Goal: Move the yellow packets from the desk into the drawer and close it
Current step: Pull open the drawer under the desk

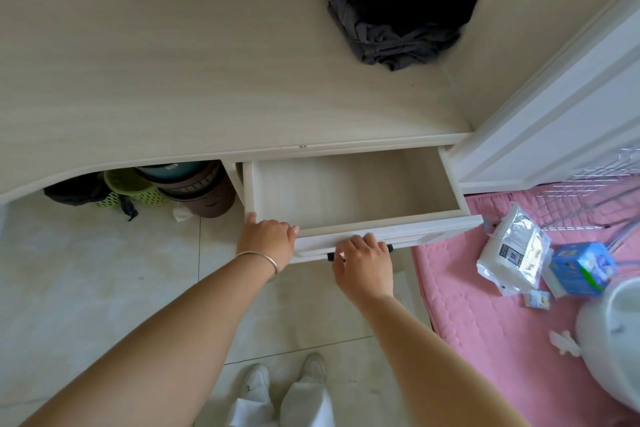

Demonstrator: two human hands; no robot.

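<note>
The white drawer (346,191) under the desk (173,80) is pulled out, and the part of its inside that shows is bare. No yellow packets are visible on the desk or in the drawer. My left hand (268,239) lies on the left top corner of the drawer front (433,234), fingers curled over its edge. My right hand (363,262) is wrapped around the dark handle (330,256) at the middle of the front, and only the ends of the handle show.
Folded dark clothes (398,7) lie at the desk's back right. Green baskets (131,185) and brown buckets (204,194) sit under the desk to the left. A white cabinet door (554,97) stands right of the drawer. Packages (512,253) lie on the pink mat (485,288).
</note>
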